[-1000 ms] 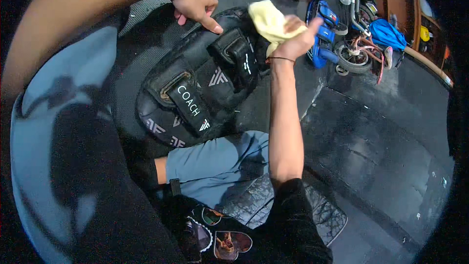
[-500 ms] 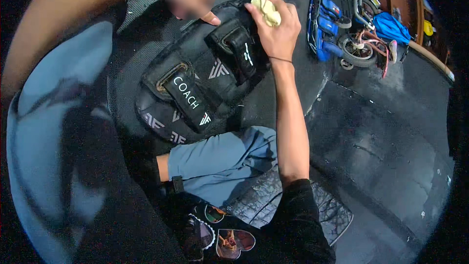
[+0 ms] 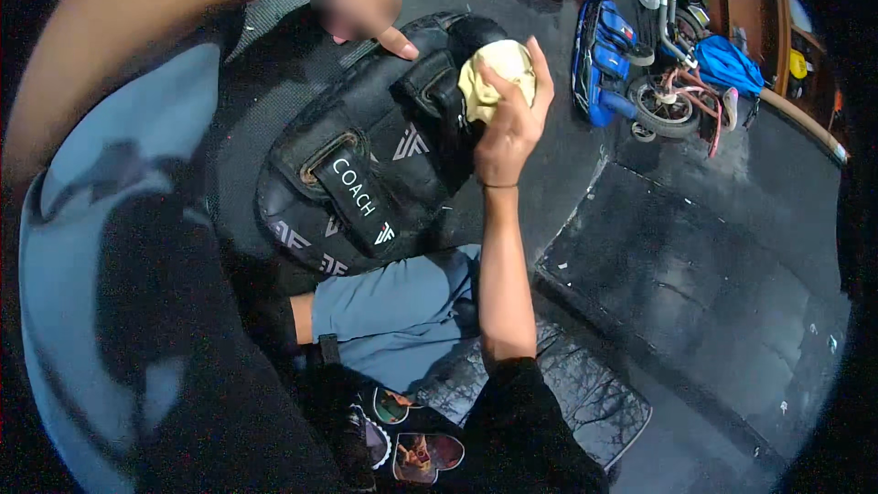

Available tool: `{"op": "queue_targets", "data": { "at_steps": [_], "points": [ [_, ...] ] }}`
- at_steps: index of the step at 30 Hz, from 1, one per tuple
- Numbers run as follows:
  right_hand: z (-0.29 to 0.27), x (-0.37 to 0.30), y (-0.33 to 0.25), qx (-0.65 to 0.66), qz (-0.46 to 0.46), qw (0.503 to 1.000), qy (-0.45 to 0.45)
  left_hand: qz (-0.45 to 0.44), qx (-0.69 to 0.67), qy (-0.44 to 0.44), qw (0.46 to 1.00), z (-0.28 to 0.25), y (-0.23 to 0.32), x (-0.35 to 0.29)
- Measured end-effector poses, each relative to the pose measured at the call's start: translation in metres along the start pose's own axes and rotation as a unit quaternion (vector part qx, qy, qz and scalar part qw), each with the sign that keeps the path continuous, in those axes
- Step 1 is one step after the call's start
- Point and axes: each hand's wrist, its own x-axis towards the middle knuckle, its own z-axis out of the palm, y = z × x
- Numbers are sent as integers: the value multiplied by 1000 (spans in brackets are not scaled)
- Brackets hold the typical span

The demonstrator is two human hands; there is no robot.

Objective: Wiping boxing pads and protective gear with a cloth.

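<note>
A black kick pad (image 3: 366, 165) with two wide hook-and-loop straps and white lettering lies at a slant over my lap, straps up. My left hand (image 3: 361, 9), partly smeared by a blur, is at the pad's far edge. One finger presses on its rim, and the other fingers are hard to see. Above the pad's right end, my right hand (image 3: 514, 123) holds a crumpled pale yellow cloth (image 3: 494, 82) between thumb and fingers. The cloth covers part of the right strap; whether it touches the pad I cannot tell.
My crossed legs in blue-grey trousers (image 3: 393, 297) are below the pad. Dark mats (image 3: 695, 247) cover the floor at right. Farther off are blue and red pads (image 3: 599, 59), a small pink bicycle (image 3: 672, 105), a blue bag (image 3: 727, 64) and a wooden shelf (image 3: 777, 18).
My right hand has drawn the cloth from the pad's far right corner toward me. The cloth now looks larger and more spread. My left hand and the pad have barely moved.
</note>
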Motion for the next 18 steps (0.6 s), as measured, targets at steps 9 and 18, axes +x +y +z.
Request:
{"op": "queue_targets", "data": {
  "at_steps": [9,18],
  "points": [
    [23,32,16,-222,152,963,-30,215,237,273,907,29,-10,-20],
    [24,31,42,-10,241,963,122,-43,-15,-4,999,-2,6,-5]
  ]
}}
